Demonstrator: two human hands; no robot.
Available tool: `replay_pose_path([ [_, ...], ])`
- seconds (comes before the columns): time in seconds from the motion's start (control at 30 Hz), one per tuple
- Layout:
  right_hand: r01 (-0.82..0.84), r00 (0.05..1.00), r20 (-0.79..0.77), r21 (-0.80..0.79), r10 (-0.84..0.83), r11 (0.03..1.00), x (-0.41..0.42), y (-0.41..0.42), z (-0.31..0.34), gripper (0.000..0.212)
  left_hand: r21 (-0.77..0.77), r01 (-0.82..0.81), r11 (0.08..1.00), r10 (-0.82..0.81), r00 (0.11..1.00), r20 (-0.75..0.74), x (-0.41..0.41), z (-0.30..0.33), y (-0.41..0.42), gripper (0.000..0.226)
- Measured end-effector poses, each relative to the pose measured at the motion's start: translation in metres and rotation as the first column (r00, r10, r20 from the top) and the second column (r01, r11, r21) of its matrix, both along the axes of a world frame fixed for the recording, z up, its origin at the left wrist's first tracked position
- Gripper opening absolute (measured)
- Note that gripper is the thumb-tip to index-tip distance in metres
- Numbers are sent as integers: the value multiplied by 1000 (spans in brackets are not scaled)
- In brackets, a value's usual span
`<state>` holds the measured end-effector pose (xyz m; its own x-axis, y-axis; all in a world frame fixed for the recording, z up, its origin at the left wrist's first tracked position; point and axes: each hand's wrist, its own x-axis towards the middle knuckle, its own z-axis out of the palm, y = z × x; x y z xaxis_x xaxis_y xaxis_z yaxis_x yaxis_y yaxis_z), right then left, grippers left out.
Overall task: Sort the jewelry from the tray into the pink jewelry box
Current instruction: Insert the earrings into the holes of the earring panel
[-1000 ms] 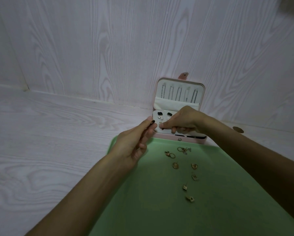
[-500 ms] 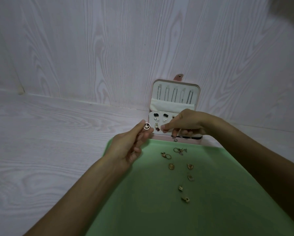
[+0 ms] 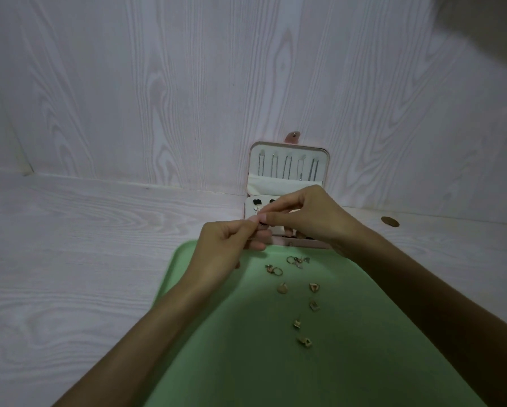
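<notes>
While small jewelry pcs (image 3: 298, 292) lie scattered on green tray (image 3: 363, 362), pink jewelry box (image 3: 287, 183) stands open just behind it; left hand (image 3: 225, 254) & right hand (image 3: 305, 218) meet fingertips, pinching a tiny dark item, too small to ID

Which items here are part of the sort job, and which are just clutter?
Job:
pink jewelry box, open
green tray
loose jewelry pieces on the tray
left hand and right hand, pinching a small piece together

Lying about:
brown disc on the table, right of the box
</notes>
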<state>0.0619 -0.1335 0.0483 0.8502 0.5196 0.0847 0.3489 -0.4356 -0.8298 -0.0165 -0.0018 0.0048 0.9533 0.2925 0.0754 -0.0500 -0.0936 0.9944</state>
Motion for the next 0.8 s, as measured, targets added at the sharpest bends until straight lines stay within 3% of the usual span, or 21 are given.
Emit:
replay_pose_path([
  [0.27,102,994,-28,33,-102,994,0,-34,-5,8,332,239,912,-233,971,-58,13,6,-6,20],
  [0.4,124,978,-178,87,-107,988,1,-53,-14,11,665,219,714,-174,976,-135,12,-5,0,23],
  [0.53,262,922,-348,234,-172,936,9,-72,-13,13,792,301,531,-195,953,-232,7,-9,-5,29],
  [0.7,362,864,-470,324,-184,874,18,-84,-12,16,837,236,494,-166,970,-176,10,-9,-6,9],
  [0.8,370,850,-499,331,-172,868,22,-87,-13,22,795,201,572,-164,978,-130,10,-15,-3,9],
])
